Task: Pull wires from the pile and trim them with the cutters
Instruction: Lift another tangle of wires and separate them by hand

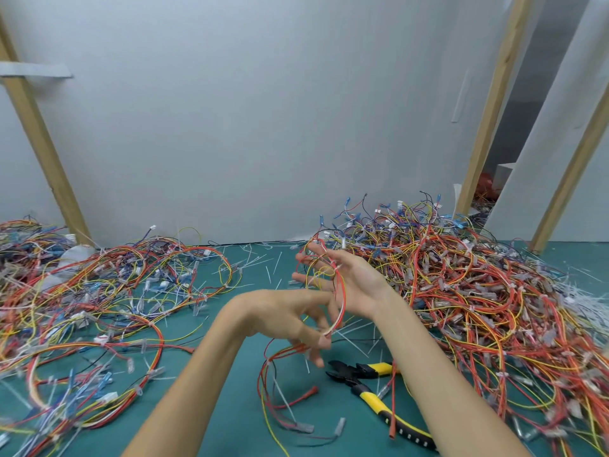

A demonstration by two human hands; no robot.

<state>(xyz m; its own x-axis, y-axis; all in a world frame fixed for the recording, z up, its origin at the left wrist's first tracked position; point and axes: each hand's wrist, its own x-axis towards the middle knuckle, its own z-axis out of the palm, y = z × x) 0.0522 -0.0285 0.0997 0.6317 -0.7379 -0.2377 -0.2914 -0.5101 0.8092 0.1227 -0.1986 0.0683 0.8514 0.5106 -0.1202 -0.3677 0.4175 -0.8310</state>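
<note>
Workspace: a pale grey wall (263,110) behind, crossed by leaning wooden posts (39,133), and in front of it a teal-green mat (230,417). From 8 to 10 o'clock, a loose spread of wires (82,308), red, orange, yellow and blue, with clear sleeves and white connectors, lying flat on the mat. At 12 o'clock of the mat, scattered white tie offcuts (270,272). At centre, the left hand (290,321), entering from 7 o'clock, palm down, fingers curled; its fingertips pinch the lower end of a wire harness (343,298), though motion blur softens the contact. The harness is a red, yellow and white loop held above the mat, with its free ends hanging toward 6 o'clock and trailing onto the mat. Just beyond, at 1 o'clock from the left hand, the right hand (342,282), palm turned up, fingers spread and straight, with the upper loop of the harness draped across the palm. At 5 o'clock, the cutters (356,374), black head and yellow-and-black handles, lying on the mat with handles spread, untouched, partly beneath the right forearm. From 2 to 4 o'clock, the wire pile (478,291), heaped high against the wall. At the 3 o'clock edge, a heap of white clippings (586,298).
</note>
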